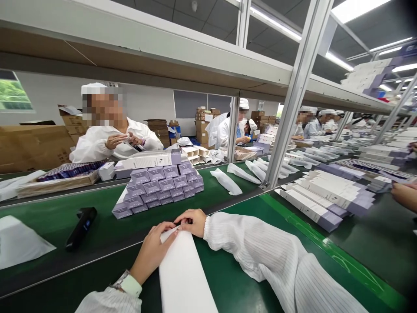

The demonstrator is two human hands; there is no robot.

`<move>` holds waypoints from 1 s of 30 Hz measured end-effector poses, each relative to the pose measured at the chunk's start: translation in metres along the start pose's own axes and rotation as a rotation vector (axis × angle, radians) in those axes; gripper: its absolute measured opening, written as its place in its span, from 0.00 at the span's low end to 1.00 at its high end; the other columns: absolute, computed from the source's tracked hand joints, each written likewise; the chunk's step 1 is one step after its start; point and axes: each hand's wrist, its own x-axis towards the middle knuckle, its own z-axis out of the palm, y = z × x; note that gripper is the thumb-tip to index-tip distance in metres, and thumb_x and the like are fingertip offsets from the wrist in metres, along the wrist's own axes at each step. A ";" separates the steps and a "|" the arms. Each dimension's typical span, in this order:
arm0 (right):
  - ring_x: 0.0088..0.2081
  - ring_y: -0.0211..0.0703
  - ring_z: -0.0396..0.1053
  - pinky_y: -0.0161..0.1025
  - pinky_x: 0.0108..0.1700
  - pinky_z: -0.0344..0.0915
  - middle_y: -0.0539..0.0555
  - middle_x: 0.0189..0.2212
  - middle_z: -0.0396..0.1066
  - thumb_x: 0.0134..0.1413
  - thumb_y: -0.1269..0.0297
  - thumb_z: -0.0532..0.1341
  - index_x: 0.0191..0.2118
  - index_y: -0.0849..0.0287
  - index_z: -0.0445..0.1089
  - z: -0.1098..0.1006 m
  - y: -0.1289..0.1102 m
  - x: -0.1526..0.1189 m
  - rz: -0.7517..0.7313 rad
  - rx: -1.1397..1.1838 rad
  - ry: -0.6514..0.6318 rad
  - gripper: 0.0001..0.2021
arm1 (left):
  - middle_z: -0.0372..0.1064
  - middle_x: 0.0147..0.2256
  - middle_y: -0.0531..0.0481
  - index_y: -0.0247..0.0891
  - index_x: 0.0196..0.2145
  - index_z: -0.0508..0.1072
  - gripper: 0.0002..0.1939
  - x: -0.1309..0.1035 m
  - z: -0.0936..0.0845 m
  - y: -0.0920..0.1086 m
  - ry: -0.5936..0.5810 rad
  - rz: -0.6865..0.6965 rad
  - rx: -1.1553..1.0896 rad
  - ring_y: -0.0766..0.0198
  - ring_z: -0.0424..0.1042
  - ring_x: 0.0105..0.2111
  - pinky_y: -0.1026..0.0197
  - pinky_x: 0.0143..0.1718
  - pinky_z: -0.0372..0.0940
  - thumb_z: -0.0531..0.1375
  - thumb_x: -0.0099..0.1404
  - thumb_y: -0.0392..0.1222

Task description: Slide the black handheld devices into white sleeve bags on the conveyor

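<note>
A long white sleeve [184, 274], flat-sided and foam-like, lies on the green bench in front of me and runs off the bottom of the view. My left hand [155, 245] grips its far end from the left, thumb on top and fingers bent over the end. From the right, my right hand [193, 221] pinches the same end, its fingertips close to the left ones. Whatever is inside the sleeve is hidden. Just beyond my hands stands a stack of purple and white boxes [163, 184], with a white box [148, 161] lying across the top.
A black handheld device [81, 228] and a white sheet [22, 243] lie on the belt at left. Several white sleeves [226, 181] rest further right. A metal post [289, 95] rises right of centre under a long shelf [146, 48]. Flat cartons [325, 195] lie right; co-workers sit opposite.
</note>
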 end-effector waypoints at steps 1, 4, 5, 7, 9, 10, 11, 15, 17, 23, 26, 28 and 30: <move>0.26 0.32 0.61 0.29 0.31 0.59 0.48 0.23 0.65 0.42 0.70 0.61 0.33 0.58 0.71 0.000 0.000 0.000 0.015 0.007 0.009 0.08 | 0.63 0.39 0.48 0.42 0.40 0.65 0.17 0.001 0.001 -0.001 0.015 -0.006 -0.012 0.54 0.61 0.42 0.54 0.42 0.59 0.51 0.56 0.53; 0.23 0.31 0.60 0.28 0.27 0.57 0.47 0.21 0.64 0.43 0.67 0.60 0.29 0.60 0.69 0.001 0.001 0.000 0.030 0.022 0.018 0.04 | 0.61 0.41 0.48 0.43 0.41 0.63 0.17 0.002 0.002 -0.003 0.048 0.044 -0.061 0.56 0.61 0.43 0.57 0.41 0.60 0.52 0.56 0.52; 0.23 0.31 0.59 0.28 0.26 0.56 0.46 0.21 0.63 0.43 0.66 0.60 0.28 0.61 0.68 0.001 0.002 0.000 0.020 0.022 0.013 0.04 | 0.61 0.41 0.48 0.43 0.40 0.64 0.15 0.003 0.002 -0.002 0.044 0.076 -0.076 0.57 0.61 0.43 0.58 0.41 0.60 0.52 0.56 0.51; 0.24 0.31 0.60 0.28 0.27 0.56 0.47 0.22 0.64 0.44 0.64 0.60 0.27 0.61 0.65 0.001 0.003 0.000 -0.006 0.026 -0.009 0.06 | 0.61 0.39 0.49 0.42 0.34 0.66 0.12 0.003 0.000 -0.001 0.023 0.119 -0.110 0.59 0.62 0.41 0.61 0.41 0.60 0.52 0.57 0.50; 0.26 0.31 0.60 0.28 0.28 0.56 0.47 0.25 0.65 0.45 0.62 0.59 0.26 0.61 0.63 0.000 0.004 0.001 -0.020 0.041 -0.038 0.07 | 0.60 0.38 0.49 0.40 0.28 0.66 0.11 0.003 -0.002 0.002 -0.006 0.122 -0.150 0.60 0.63 0.40 0.63 0.39 0.60 0.53 0.56 0.50; 0.27 0.31 0.60 0.28 0.28 0.56 0.48 0.26 0.65 0.46 0.62 0.58 0.26 0.61 0.63 0.000 0.005 0.001 -0.025 0.050 -0.050 0.08 | 0.60 0.37 0.49 0.39 0.26 0.65 0.11 0.004 -0.003 0.004 -0.019 0.112 -0.176 0.61 0.63 0.39 0.64 0.38 0.60 0.54 0.56 0.50; 0.28 0.31 0.61 0.28 0.28 0.56 0.48 0.27 0.65 0.47 0.62 0.58 0.26 0.61 0.62 0.000 0.005 0.001 -0.029 0.054 -0.063 0.08 | 0.60 0.36 0.49 0.38 0.25 0.64 0.11 0.003 -0.004 0.005 -0.031 0.101 -0.205 0.61 0.63 0.38 0.65 0.37 0.60 0.54 0.56 0.49; 0.29 0.32 0.61 0.28 0.29 0.56 0.49 0.29 0.65 0.48 0.63 0.57 0.27 0.61 0.64 -0.001 0.006 0.001 -0.057 0.052 -0.097 0.07 | 0.61 0.34 0.51 0.39 0.30 0.64 0.10 0.002 -0.007 0.009 -0.049 0.082 -0.289 0.62 0.62 0.37 0.65 0.36 0.60 0.54 0.56 0.49; 0.30 0.33 0.62 0.29 0.30 0.56 0.49 0.29 0.65 0.48 0.64 0.56 0.29 0.61 0.65 -0.001 0.008 0.001 -0.059 0.079 -0.090 0.06 | 0.61 0.33 0.51 0.39 0.31 0.64 0.10 0.001 -0.008 0.010 -0.078 0.068 -0.313 0.62 0.63 0.36 0.65 0.35 0.60 0.53 0.57 0.49; 0.32 0.35 0.63 0.30 0.31 0.57 0.51 0.31 0.66 0.49 0.66 0.55 0.30 0.61 0.65 0.001 0.011 0.001 -0.049 0.161 -0.066 0.05 | 0.62 0.34 0.51 0.40 0.34 0.64 0.12 0.001 -0.006 0.008 -0.027 0.049 -0.328 0.61 0.64 0.36 0.64 0.35 0.61 0.55 0.55 0.49; 0.32 0.35 0.63 0.31 0.32 0.57 0.51 0.31 0.67 0.49 0.67 0.55 0.31 0.61 0.65 0.001 0.011 0.001 -0.043 0.162 -0.068 0.05 | 0.63 0.35 0.51 0.40 0.36 0.64 0.13 0.002 -0.006 0.006 -0.025 0.044 -0.324 0.61 0.63 0.37 0.64 0.36 0.61 0.55 0.55 0.49; 0.32 0.35 0.63 0.31 0.32 0.57 0.51 0.32 0.67 0.49 0.66 0.55 0.31 0.61 0.66 0.001 0.011 0.001 -0.035 0.162 -0.069 0.05 | 0.63 0.34 0.50 0.39 0.33 0.66 0.12 0.002 -0.006 0.006 -0.084 0.027 -0.314 0.61 0.64 0.36 0.64 0.33 0.61 0.54 0.55 0.50; 0.32 0.35 0.63 0.31 0.31 0.57 0.51 0.32 0.67 0.49 0.66 0.55 0.30 0.62 0.66 0.001 0.011 0.001 -0.034 0.175 -0.070 0.06 | 0.62 0.33 0.51 0.38 0.30 0.66 0.12 0.001 -0.006 0.007 -0.108 0.021 -0.289 0.61 0.64 0.34 0.64 0.31 0.61 0.53 0.56 0.51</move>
